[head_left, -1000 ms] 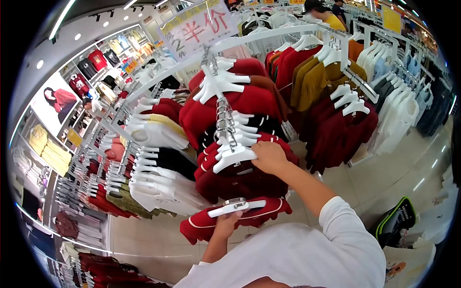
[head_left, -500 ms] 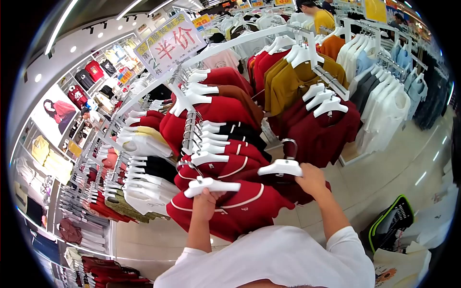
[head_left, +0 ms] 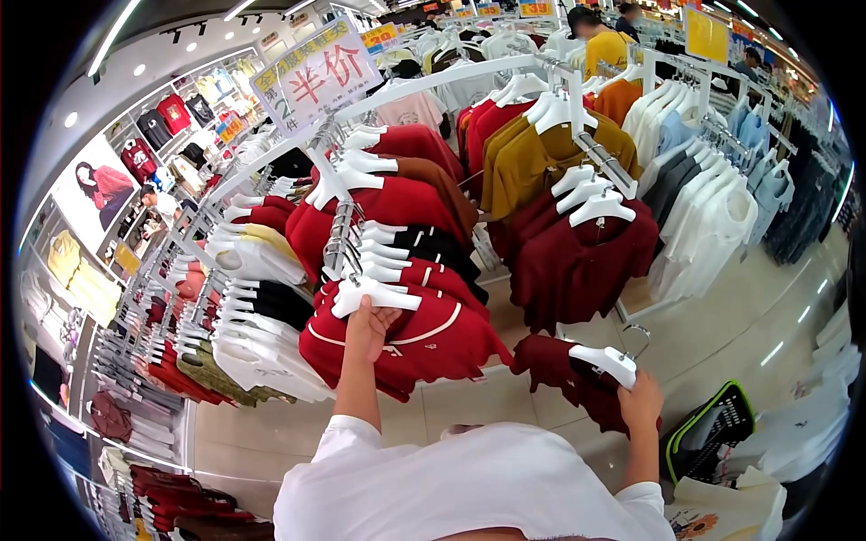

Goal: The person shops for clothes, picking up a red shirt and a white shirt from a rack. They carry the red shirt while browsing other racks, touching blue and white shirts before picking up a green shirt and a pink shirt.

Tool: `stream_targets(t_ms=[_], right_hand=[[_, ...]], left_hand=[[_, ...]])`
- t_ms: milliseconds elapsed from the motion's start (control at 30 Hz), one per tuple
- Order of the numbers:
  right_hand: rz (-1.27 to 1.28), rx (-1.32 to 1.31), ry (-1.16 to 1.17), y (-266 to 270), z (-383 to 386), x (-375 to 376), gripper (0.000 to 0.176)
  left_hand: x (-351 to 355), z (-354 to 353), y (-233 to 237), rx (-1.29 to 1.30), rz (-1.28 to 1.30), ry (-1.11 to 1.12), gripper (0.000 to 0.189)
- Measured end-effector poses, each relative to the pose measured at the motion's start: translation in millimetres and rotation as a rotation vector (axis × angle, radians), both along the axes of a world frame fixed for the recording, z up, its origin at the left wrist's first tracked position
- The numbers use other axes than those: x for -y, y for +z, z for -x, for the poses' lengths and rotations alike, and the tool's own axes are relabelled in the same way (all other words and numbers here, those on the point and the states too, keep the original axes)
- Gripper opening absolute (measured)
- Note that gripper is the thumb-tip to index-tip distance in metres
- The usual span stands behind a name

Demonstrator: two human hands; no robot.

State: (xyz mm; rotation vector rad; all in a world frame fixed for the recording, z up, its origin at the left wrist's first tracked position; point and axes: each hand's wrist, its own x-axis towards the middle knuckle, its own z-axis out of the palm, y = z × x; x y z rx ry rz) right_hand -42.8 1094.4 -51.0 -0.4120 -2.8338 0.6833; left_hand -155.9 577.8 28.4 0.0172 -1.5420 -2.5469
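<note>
On the front arm of the near rack hangs a red sweater (head_left: 424, 338) with a white stripe, on a white hanger (head_left: 397, 298). My left hand (head_left: 369, 326) touches the lower edge of that hanger, fingers loosely stretched along the sweater and not wrapped around it. Out to the right, away from the rack, my right hand (head_left: 640, 402) grips the end of another white hanger (head_left: 606, 362). A dark red sweater (head_left: 561, 370) hangs from it, tilted, and its metal hook is free of any rail.
Behind the near rack, dark red sweaters (head_left: 586, 266) and mustard tops (head_left: 541, 167) hang. A black basket with a green rim (head_left: 713, 433) stands at lower right beside pale garments. A half-price sign (head_left: 316, 77) tops the rack. A person in yellow (head_left: 609, 50) is at the back.
My right hand has carried the dark red sweater on its hanger right and down, away from the rack. The red sweater's hanger now sits back against the others, and my left hand has loosened.
</note>
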Motion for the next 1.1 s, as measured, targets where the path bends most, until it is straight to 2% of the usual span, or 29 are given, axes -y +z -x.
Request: stream_targets(t_ms=[333,500,700,800,833,1100], right_hand=[[0.043,0.019,-0.060,-17.1,-15.3,-7.2,0.029],[0.051,0.082,-0.069,-14.1,-21.8,-9.6,0.039],[0.127,0.009,-0.043,-33.2,-31.6,-15.9,0.036],[0.114,0.051,-0.037,-28.7,-34.7,-13.4,0.036],[0.107,0.041,-0.035,-30.0,-35.9,-12.8,0.036],[0.114,0.036,-0.018,-37.0,-43.8,-11.4,0.035]], left_hand=[[13.5,8.9,-8.8,0.069,0.024,0.092,0.046],[25.2,11.8,-21.8,0.075,-0.051,0.103,0.042],[20.1,8.5,-12.3,0.095,-0.041,0.105,0.032],[18.2,6.5,-11.9,0.101,-0.047,0.089,0.033],[24.7,8.1,-20.2,0.090,-0.070,0.040,0.045],[25.3,-4.2,-37.9,0.099,-0.078,0.035,0.045]])
